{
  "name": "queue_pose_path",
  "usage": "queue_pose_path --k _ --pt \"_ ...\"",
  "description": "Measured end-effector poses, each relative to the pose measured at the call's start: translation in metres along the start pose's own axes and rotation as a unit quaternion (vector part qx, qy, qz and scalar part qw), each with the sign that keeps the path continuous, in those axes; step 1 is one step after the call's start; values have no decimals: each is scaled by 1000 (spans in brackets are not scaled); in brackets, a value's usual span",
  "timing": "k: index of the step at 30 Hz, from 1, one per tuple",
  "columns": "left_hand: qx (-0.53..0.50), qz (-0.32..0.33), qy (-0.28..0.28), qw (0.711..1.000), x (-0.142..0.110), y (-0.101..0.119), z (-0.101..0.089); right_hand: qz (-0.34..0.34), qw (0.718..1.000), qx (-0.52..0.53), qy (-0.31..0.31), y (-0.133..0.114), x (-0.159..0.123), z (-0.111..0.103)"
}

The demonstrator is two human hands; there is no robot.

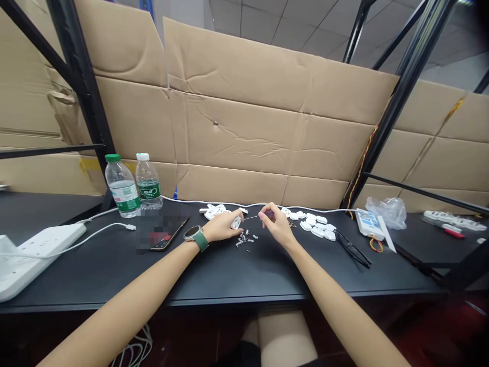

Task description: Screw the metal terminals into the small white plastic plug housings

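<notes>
My left hand (223,226), with a green-strapped watch on the wrist, is closed around a small white plastic part (236,222). My right hand (275,224) pinches a thin screwdriver (255,216) whose tip points left toward that part. Both hands hover low over a black table (229,275). Several tiny white pieces and screws (245,238) lie scattered just below the hands. A row of small white shells (318,227) lies to the right of my right hand, and another cluster (214,210) sits behind my left hand.
Two water bottles (132,184) stand at the back left beside a phone (168,237). A white power strip (32,257) and cable lie far left. Black tweezers or pliers (355,251), a white device (369,223) and a plastic bag (385,211) lie right. Cardboard walls stand behind.
</notes>
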State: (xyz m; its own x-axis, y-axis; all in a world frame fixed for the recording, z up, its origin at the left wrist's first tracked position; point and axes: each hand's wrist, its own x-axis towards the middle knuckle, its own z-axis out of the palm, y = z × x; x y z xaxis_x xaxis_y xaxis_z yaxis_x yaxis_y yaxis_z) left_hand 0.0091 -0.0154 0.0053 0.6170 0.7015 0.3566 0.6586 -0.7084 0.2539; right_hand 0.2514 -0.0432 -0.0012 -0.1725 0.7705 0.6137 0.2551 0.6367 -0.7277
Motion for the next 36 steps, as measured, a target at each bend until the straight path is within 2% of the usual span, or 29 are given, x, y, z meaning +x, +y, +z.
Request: queue_pose_path --k 5,15,23,29,32,36 --pt "-1 -4 -2 1000 1 -1 1 -14 1000 19 21 1 0 -2" --pt "14 -14 -7 1000 0 -4 0 -23 999 -10 -22 4 1 -1" --pt "47 -9 -15 999 -2 -2 3 -125 987 -79 -56 15 1 -8" --pt "45 -20 2 999 -1 -1 1 -193 970 -113 -98 12 0 -8" --pt "55 -22 12 998 0 -3 1 -190 963 -143 -125 5 -3 -7" --pt "83 -31 29 996 -1 -8 0 -150 960 -202 -121 -7 -6 -6"
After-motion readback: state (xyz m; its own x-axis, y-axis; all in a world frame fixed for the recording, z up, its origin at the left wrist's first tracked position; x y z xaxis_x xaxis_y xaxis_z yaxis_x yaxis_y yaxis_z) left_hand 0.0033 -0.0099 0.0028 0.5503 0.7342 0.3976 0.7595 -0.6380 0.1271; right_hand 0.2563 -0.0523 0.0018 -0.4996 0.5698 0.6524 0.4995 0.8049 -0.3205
